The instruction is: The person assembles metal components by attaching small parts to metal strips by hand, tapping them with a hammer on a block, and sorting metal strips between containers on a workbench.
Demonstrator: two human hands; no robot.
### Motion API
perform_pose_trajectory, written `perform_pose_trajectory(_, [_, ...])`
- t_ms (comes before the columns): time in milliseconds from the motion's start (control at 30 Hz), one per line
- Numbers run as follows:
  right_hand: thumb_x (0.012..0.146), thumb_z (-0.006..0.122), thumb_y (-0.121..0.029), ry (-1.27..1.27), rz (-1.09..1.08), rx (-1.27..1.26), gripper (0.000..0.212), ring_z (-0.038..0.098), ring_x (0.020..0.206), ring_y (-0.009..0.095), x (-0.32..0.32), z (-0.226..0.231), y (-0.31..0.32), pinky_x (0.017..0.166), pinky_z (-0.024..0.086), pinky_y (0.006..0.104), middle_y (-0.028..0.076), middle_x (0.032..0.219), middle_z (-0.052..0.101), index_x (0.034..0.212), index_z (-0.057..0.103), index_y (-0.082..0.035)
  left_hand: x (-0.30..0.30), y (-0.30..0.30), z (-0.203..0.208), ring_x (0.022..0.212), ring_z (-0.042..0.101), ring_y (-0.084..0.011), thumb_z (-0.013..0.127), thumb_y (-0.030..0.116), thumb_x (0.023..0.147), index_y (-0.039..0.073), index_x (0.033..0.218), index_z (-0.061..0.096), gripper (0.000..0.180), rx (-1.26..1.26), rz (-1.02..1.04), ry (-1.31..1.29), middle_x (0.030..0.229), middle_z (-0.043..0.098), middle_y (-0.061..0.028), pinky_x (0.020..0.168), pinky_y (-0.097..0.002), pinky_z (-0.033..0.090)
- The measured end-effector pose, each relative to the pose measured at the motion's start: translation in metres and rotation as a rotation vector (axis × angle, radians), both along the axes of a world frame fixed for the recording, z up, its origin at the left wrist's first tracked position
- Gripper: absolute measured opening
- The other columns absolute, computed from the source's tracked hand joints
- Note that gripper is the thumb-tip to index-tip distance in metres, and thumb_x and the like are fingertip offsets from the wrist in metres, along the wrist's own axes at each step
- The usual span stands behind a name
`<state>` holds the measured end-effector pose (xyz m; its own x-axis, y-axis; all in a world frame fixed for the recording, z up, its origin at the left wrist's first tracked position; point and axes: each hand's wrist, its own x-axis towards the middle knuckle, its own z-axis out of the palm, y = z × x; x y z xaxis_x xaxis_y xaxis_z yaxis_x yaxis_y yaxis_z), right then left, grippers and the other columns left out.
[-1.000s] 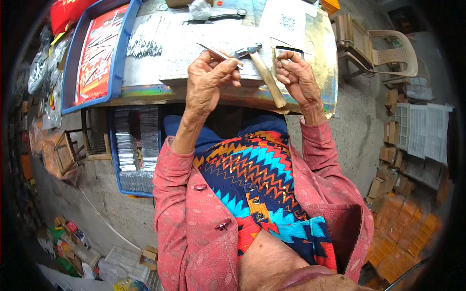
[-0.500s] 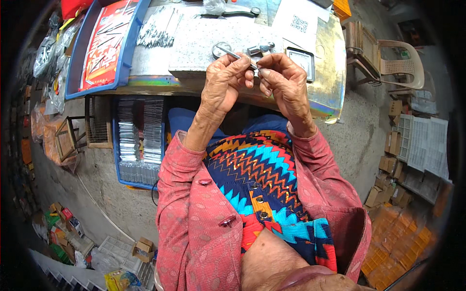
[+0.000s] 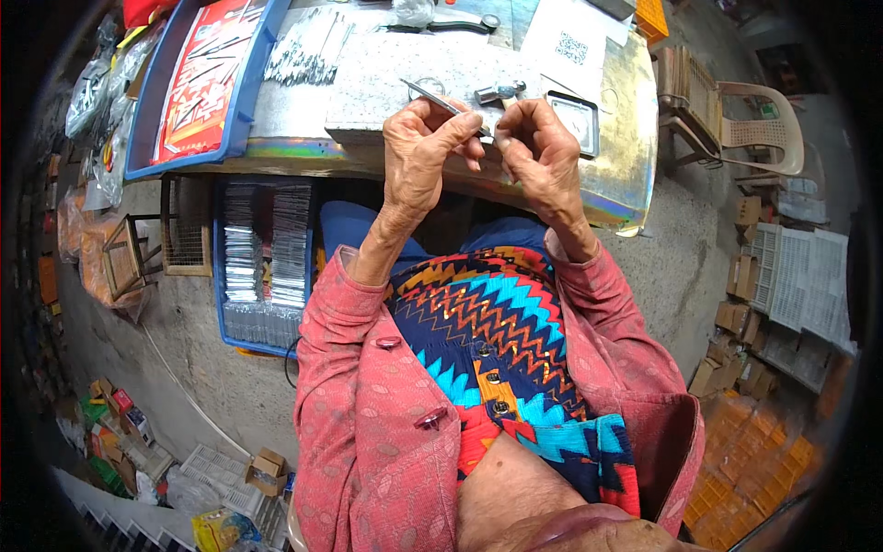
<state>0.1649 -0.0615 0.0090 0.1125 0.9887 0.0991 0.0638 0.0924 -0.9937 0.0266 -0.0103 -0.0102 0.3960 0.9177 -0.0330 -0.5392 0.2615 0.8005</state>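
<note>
Well, hammer (image 3: pixel 499 91) partly bhd R hand (image 3: pixel 544 166)

- Left grip (image 3: pixel 421 152): thumb pinched against bent index finger, other fingers curled.
- Right grip (image 3: pixel 544 158): fingers bent, thumb turned inward, just beside the left one.
- Both forearms (image 3: pixel 379 247) reach forward, slanting toward each other.

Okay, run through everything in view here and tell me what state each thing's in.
Left hand: pinching thin metal piece
Thin metal piece: held at a slant
Right hand: fingers curled, grip contents unclear
Hammer: lying down, handle mostly hidden
Blue tray: open, slender pieces on red sheet inside
Blue crate: open, holding rows of metal pieces
Pink jacket: unfastened
Plastic chair: unoccupied
</note>
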Motion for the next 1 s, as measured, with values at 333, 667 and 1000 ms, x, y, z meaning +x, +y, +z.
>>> perform_pose_trajectory(333, [0.075, 0.047, 0.006, -0.204, 0.027, 0.076, 0.013, 0.045, 0.072, 0.009, -0.002, -0.007, 0.001, 0.064, 0.040, 0.0220, 0.003, 0.077, 0.045, 0.087, 0.046, 0.000, -0.005, -0.001, -0.002, 0.056, 0.057, -0.0138, 0.061, 0.005, 0.079, -0.002, 0.085, 0.056, 0.011, -0.006, -0.002, 0.067, 0.071, 0.058, -0.0082, 0.045, -0.0226, 0.047])
perform_pose_trajectory(667, [0.073, 0.045, 0.008, -0.164, 0.059, 0.061, 0.013, 0.046, 0.073, 0.013, 0.001, -0.015, 0.006, 0.065, 0.040, 0.0241, 0.006, 0.078, 0.045, 0.084, 0.046, 0.000, -0.006, -0.001, -0.017, 0.056, 0.057, -0.0147, 0.061, 0.004, 0.079, -0.004, 0.085, 0.055, 0.011, -0.123, -0.018, -0.044, 0.071, 0.058, -0.0087, 0.046, -0.0225, 0.047])
perform_pose_trajectory(1000, [0.072, 0.044, 0.008, -0.249, 0.069, 0.133, 0.014, 0.051, 0.068, 0.020, -0.002, -0.015, 0.005, 0.062, 0.042, 0.0298, 0.010, 0.072, 0.048, 0.084, 0.046, 0.001, -0.008, -0.001, -0.028, 0.057, 0.057, -0.0143, 0.061, 0.004, 0.079, -0.003, 0.086, 0.054, 0.012, -0.242, -0.067, -0.160, 0.072, 0.058, -0.0084, 0.046, -0.0223, 0.047])
